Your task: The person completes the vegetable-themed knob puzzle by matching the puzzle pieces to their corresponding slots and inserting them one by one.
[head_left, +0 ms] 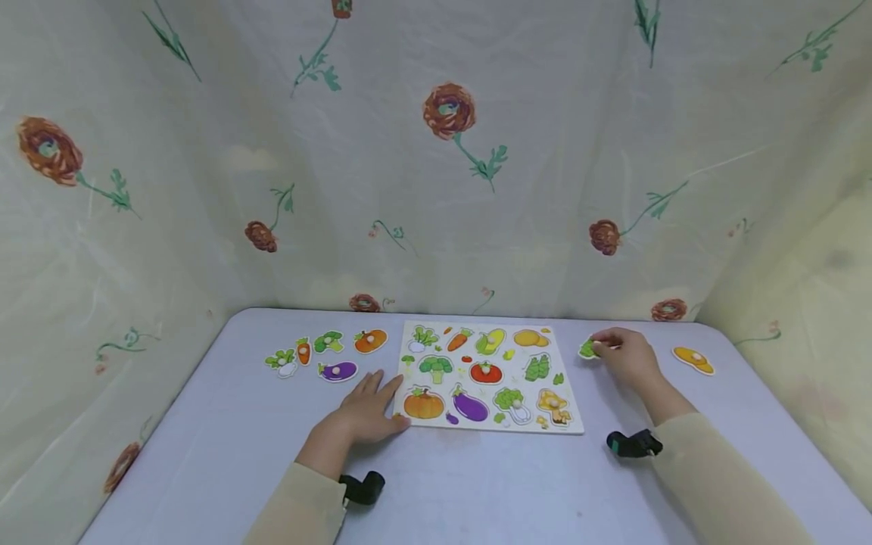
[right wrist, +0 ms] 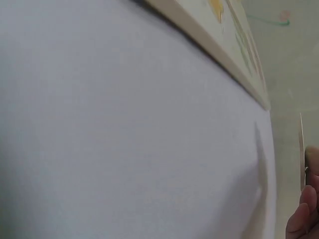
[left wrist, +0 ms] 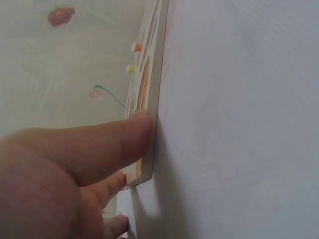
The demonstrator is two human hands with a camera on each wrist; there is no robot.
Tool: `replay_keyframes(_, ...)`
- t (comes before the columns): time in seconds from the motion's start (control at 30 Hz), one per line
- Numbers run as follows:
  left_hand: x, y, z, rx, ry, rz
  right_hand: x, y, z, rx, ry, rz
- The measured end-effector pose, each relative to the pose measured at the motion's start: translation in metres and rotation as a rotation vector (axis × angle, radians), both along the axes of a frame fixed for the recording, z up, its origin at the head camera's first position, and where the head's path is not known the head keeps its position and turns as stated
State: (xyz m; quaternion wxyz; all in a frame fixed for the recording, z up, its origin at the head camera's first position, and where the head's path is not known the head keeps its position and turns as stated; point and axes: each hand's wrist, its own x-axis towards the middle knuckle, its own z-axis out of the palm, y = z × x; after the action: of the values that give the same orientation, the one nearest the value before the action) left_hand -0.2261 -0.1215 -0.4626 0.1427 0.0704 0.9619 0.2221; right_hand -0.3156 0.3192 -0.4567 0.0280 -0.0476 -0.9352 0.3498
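Observation:
A white vegetable puzzle board [head_left: 450, 435] lies flat on the table. At its front left corner rests my left hand [head_left: 368, 409], fingers spread and fairly straight. The left wrist view has the thumb [left wrist: 134, 137] touching the board's edge [left wrist: 158, 94]. To the right of the board, my right hand [head_left: 628, 359] pinches a green vegetable puzzle piece [head_left: 587, 349]; its exact kind is partly hidden by the fingers. That piece shows edge-on as a thin slab [right wrist: 301, 149] in the right wrist view, above the table. A tomato piece [head_left: 486, 372] and a corn piece [head_left: 490, 341] with knobs sit in the board.
Left of the board lie loose pieces: a radish [head_left: 286, 370], a carrot [head_left: 303, 352], broccoli [head_left: 329, 341], a pumpkin [head_left: 368, 343] and an eggplant [head_left: 334, 372]. A potato piece [head_left: 693, 360] lies at the far right. Flowered curtain [head_left: 531, 227] hangs behind the table.

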Motion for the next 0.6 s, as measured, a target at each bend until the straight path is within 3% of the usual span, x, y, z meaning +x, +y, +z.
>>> replay_keyframes(0.43, 0.001, 0.001, 0.001, -0.010, -0.011, 0.011, 0.018, -0.044, 0.021, -0.065, -0.007, 0.120)
replay_keyframes(0.6, 0.002, 0.002, 0.002, -0.002, -0.008, 0.011, 0.019, -0.059, 0.020, -0.077, -0.032, 0.156)
